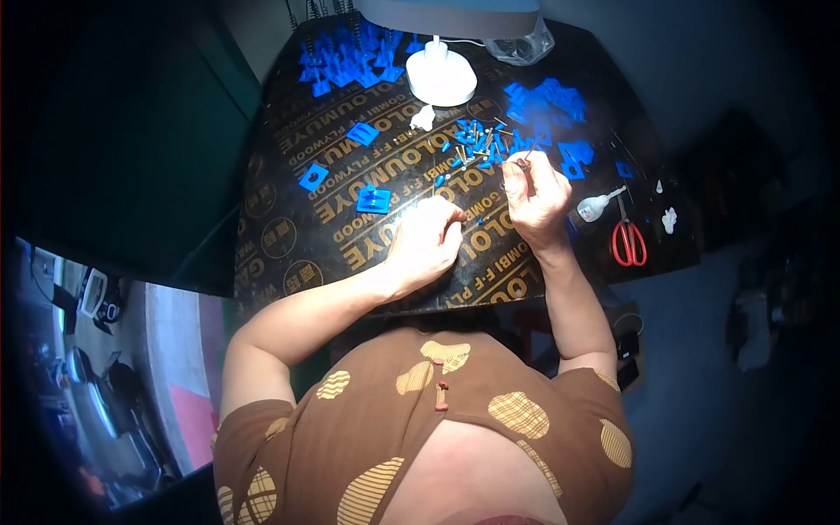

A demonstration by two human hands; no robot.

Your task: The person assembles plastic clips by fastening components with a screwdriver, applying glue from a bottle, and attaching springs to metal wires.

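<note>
My left hand (429,236) rests low over the table with its fingers curled and the thumb against them. Whatever it may pinch is hidden. My right hand (536,201) is raised at the edge of a pile of small blue plastic parts and metal screws (477,147). Its thumb and forefinger close on a small, thin, dark piece too small to name. Beyond my left hand lies a blue square plate with a raised middle (374,199). Two more blue square plates (313,178) (361,133) lie farther left.
A white lamp (440,77) stands at the far side. Heaps of blue parts lie at the back left (350,57) and back right (544,103). Right of my right hand are a white squeeze bottle (598,206) and red-handled scissors (629,243). The dark printed plywood tabletop (297,232) has bent-looking edges.
</note>
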